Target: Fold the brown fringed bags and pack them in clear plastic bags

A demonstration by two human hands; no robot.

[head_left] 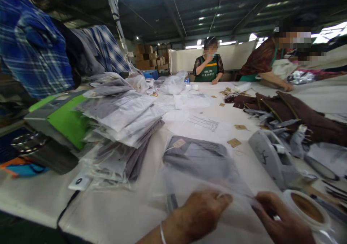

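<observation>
A folded dark grey garment (200,157) with a brown tag (179,143) lies inside a clear plastic bag (195,182) on the white table. My left hand (200,211), a white band at its wrist, pinches the near edge of the bag. To its right, my right hand (279,215) has its thumb and fingers closed on the bag's right corner, slightly blurred. Close beside the right hand stands a roll of clear tape (307,208). Both hands are at the bag's open-looking near end, below the garment.
Left stands a pile of bagged garments (121,117), with a dark flask (45,152) and a green-and-grey box (59,114) beyond. Right are a grey tape dispenser (271,157) and brown garments (292,110). Two people (208,69) work across the table.
</observation>
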